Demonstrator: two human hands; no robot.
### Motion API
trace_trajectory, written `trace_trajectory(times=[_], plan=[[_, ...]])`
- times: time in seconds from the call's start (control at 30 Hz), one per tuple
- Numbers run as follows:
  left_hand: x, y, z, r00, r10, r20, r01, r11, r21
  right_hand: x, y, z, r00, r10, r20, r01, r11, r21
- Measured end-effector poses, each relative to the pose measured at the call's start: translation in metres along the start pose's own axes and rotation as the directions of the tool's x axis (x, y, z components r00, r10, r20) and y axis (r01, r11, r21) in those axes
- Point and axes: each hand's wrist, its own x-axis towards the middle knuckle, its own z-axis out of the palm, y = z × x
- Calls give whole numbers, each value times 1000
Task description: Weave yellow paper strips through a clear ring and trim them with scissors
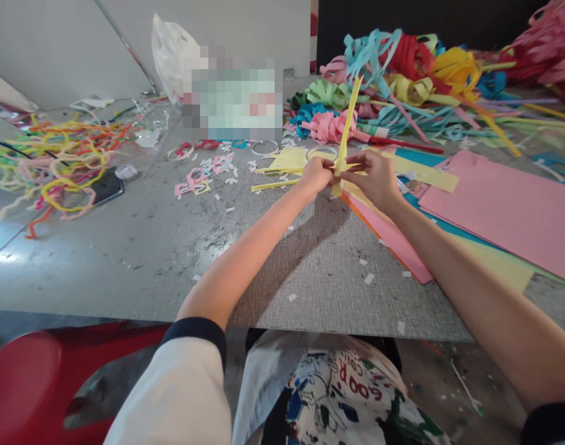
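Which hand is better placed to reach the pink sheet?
Right, probably: the right hand sits nearer the pink sheet; the left hand is on the far side of the yellow strip that both hands pinch.

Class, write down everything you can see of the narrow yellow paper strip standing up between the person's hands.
The narrow pale yellow paper strip looks like thin, matte craft paper with cut edges. It stands nearly upright, leaning slightly, with its top narrowing to a tip above the hands and its lower end showing just below them. The left hand and right hand pinch it near that lower end, where other thin yellow paper strips appear to cross it.
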Motion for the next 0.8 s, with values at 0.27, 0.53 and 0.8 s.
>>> trace_trajectory(times=[0.27,0.53,0.8], plan=[[2,-3,-1,1000,17,-1,-17,998,56,-6,-28,-23,979,185,-84,-199,791,-578],[1,0,-3,1000,13,-26,-12,999,31,-14,-55,-26,864,440,-244,-421,367,-829],[-1,4,-3,999,27,-43,-25,999,42,-7,-53,-39,835,472,-284,-434,246,-867]])
